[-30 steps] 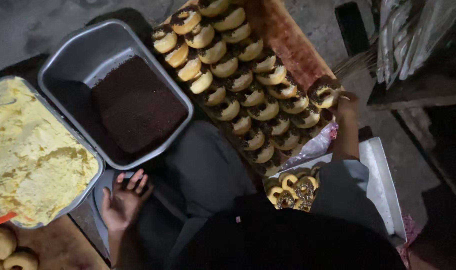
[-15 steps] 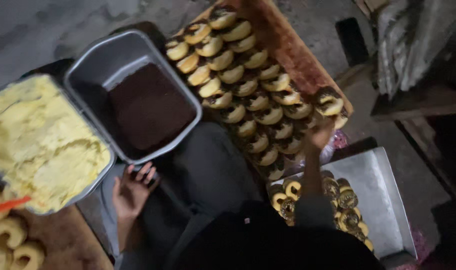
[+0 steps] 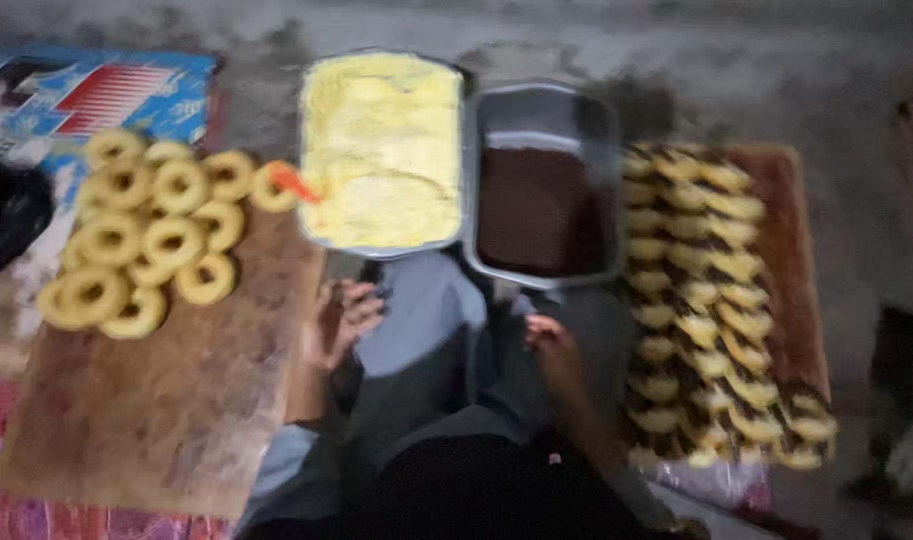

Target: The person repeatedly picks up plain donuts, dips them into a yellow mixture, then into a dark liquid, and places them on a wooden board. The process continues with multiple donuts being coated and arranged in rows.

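I sit on the floor. My left hand [image 3: 344, 318] rests on my left knee with fingers spread, holding nothing, beside a wooden board [image 3: 166, 400]. My right hand [image 3: 551, 345] lies on my right leg, empty as far as the blur shows, next to a board of filled, chocolate-dipped pastries [image 3: 711, 300]. Plain ring doughnuts [image 3: 141, 235] are piled on the left board. In front of my knees stand a tray of yellow cream [image 3: 381, 150] and a grey tray of dark brown chocolate sprinkles [image 3: 541, 200].
An orange utensil [image 3: 294, 183] pokes out of the cream tray's left edge. A blue and red printed sheet [image 3: 96, 95] lies at the far left, with a dark bundle [image 3: 6, 215] below it. Grey concrete floor lies beyond the trays.
The view has swung left and levelled out: the doughnut board is now in sight. My right hand has come away from the pastries at the far right back onto my leg. The left hand stayed.
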